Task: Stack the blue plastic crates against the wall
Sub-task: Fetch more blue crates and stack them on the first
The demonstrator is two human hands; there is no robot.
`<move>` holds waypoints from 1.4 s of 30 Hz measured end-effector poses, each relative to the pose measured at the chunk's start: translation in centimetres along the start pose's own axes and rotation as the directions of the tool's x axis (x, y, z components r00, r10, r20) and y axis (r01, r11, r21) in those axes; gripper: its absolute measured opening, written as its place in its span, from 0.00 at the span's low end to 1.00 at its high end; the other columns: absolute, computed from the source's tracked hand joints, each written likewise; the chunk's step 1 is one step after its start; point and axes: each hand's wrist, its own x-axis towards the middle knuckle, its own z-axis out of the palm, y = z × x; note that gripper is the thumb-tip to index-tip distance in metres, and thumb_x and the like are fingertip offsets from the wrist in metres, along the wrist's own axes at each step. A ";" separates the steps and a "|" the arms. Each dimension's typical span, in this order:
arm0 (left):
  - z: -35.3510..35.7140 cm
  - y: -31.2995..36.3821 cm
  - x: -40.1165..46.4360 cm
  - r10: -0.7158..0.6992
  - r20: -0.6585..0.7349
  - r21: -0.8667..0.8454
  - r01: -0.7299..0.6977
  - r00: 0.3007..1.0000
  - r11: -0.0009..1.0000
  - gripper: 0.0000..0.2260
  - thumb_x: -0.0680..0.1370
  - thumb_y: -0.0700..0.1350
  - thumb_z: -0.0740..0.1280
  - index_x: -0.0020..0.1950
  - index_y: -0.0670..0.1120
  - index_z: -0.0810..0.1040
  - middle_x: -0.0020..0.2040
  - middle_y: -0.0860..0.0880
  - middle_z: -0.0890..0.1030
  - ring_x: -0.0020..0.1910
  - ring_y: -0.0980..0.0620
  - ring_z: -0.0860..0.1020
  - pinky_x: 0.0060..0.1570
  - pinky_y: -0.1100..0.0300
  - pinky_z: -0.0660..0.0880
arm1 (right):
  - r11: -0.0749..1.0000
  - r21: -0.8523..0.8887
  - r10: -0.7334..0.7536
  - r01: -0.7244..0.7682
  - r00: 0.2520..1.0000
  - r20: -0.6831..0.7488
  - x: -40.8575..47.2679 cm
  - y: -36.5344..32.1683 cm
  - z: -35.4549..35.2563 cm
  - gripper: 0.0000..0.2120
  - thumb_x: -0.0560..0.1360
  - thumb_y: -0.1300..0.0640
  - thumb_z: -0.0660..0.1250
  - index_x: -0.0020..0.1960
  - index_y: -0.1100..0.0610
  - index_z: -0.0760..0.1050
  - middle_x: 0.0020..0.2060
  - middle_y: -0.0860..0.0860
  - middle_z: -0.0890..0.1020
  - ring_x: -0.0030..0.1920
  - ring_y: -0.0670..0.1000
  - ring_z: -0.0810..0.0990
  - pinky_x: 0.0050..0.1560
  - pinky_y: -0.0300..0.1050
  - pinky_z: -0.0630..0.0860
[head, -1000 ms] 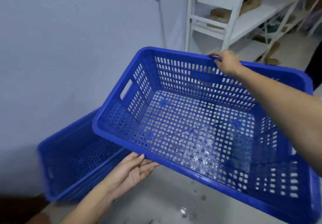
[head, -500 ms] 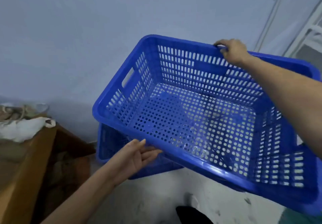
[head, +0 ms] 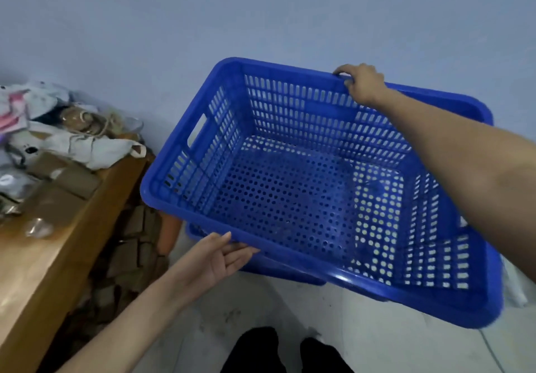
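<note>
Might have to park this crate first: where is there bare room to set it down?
Bare tiled floor lies between the lower crate and the person's legs, and right of the legs under the held crate. The wooden table's near end is bare; its far end is piled with cloth and cardboard.

A plain, pale blue-grey wall (head: 261,10) fills my view from ten to two o'clock, lit softly and evenly. At nine o'clock a wooden desk (head: 58,271) stands against it. Its top is heaped with white cloths (head: 87,146), brown cardboard pieces (head: 63,175) and a coil of rope (head: 107,123), with a clear glass bowl (head: 135,124) at the corner nearest the wall. Under the desk, near eight o'clock, brown blocks (head: 130,256) are stacked in shadow; I cannot tell what they are. The floor (head: 377,343), from five to seven o'clock, is light tile with dark scuffs.
</note>
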 end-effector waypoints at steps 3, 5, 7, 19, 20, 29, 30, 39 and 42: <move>-1.4 0.5 1.0 0.010 -0.011 -0.061 -0.010 1.000 0.998 0.15 0.76 0.43 0.64 0.60 0.44 0.82 0.64 0.35 0.78 0.61 0.37 0.79 0.59 0.49 0.78 | 0.999 0.000 -0.039 0.039 0.999 0.035 2.9 -1.8 2.1 0.18 0.81 0.60 0.55 0.67 0.48 0.72 0.59 0.62 0.78 0.59 0.65 0.74 0.58 0.59 0.70; -2.6 1.0 1.7 -0.006 -0.035 -0.125 0.002 0.999 0.992 0.16 0.77 0.42 0.61 0.62 0.44 0.81 0.64 0.35 0.79 0.62 0.37 0.79 0.59 0.47 0.78 | 0.998 -0.014 -0.061 0.062 0.997 0.055 4.5 -2.9 3.6 0.18 0.81 0.60 0.55 0.67 0.48 0.72 0.57 0.62 0.78 0.58 0.64 0.75 0.56 0.58 0.71; -4.0 1.7 2.5 -0.036 -0.063 -0.160 0.026 0.997 0.987 0.18 0.77 0.43 0.61 0.65 0.42 0.78 0.64 0.35 0.78 0.62 0.37 0.78 0.57 0.48 0.78 | 0.996 -0.034 -0.074 0.077 0.994 0.079 6.0 -3.9 5.1 0.18 0.81 0.60 0.55 0.68 0.48 0.71 0.56 0.63 0.78 0.57 0.64 0.75 0.56 0.57 0.71; -7.9 6.9 7.2 -0.234 -0.121 -0.272 0.195 0.965 0.943 0.18 0.74 0.39 0.63 0.63 0.36 0.76 0.66 0.33 0.76 0.63 0.36 0.77 0.60 0.46 0.75 | 0.991 -0.064 -0.107 0.121 0.977 0.186 13.7 -8.5 12.3 0.20 0.82 0.61 0.54 0.71 0.48 0.69 0.57 0.62 0.76 0.57 0.64 0.75 0.56 0.56 0.70; -8.3 6.9 7.4 -0.245 -0.128 -0.281 0.201 0.961 0.938 0.20 0.74 0.39 0.64 0.65 0.36 0.74 0.66 0.33 0.76 0.63 0.36 0.77 0.60 0.46 0.75 | 0.989 -0.069 -0.114 0.129 0.976 0.187 13.9 -8.6 12.8 0.20 0.82 0.61 0.54 0.71 0.48 0.69 0.56 0.63 0.76 0.55 0.64 0.75 0.56 0.56 0.70; -9.5 6.4 8.6 -0.360 -0.132 -0.289 0.312 0.923 0.905 0.22 0.75 0.38 0.63 0.69 0.37 0.70 0.64 0.33 0.78 0.62 0.36 0.78 0.59 0.45 0.76 | 0.980 -0.076 -0.173 0.183 0.977 0.124 13.4 -7.7 16.0 0.22 0.81 0.65 0.54 0.72 0.51 0.69 0.54 0.63 0.74 0.53 0.64 0.73 0.50 0.53 0.69; -9.6 6.4 8.8 -0.360 -0.136 -0.280 0.313 0.923 0.908 0.22 0.75 0.38 0.64 0.69 0.37 0.70 0.64 0.33 0.77 0.62 0.35 0.78 0.60 0.45 0.76 | 0.980 -0.074 -0.174 0.182 0.979 0.111 13.3 -7.6 16.1 0.21 0.81 0.65 0.55 0.72 0.52 0.69 0.54 0.63 0.74 0.53 0.65 0.73 0.51 0.55 0.70; -11.5 8.0 9.4 -0.461 -0.121 -0.213 0.431 0.879 0.877 0.21 0.75 0.39 0.65 0.68 0.39 0.71 0.65 0.32 0.76 0.62 0.34 0.78 0.64 0.42 0.72 | 0.961 -0.216 -0.141 0.173 0.977 0.159 10.1 -6.4 14.3 0.25 0.79 0.56 0.59 0.75 0.55 0.62 0.70 0.60 0.67 0.65 0.64 0.69 0.64 0.59 0.68; -13.4 9.9 8.9 -0.536 -0.167 -0.112 0.524 0.828 0.844 0.20 0.76 0.39 0.66 0.67 0.37 0.72 0.64 0.31 0.76 0.61 0.35 0.78 0.57 0.43 0.78 | 0.983 -0.178 -0.022 0.041 0.994 0.110 6.9 -3.5 12.7 0.26 0.78 0.56 0.62 0.75 0.56 0.62 0.70 0.60 0.66 0.67 0.64 0.68 0.64 0.61 0.69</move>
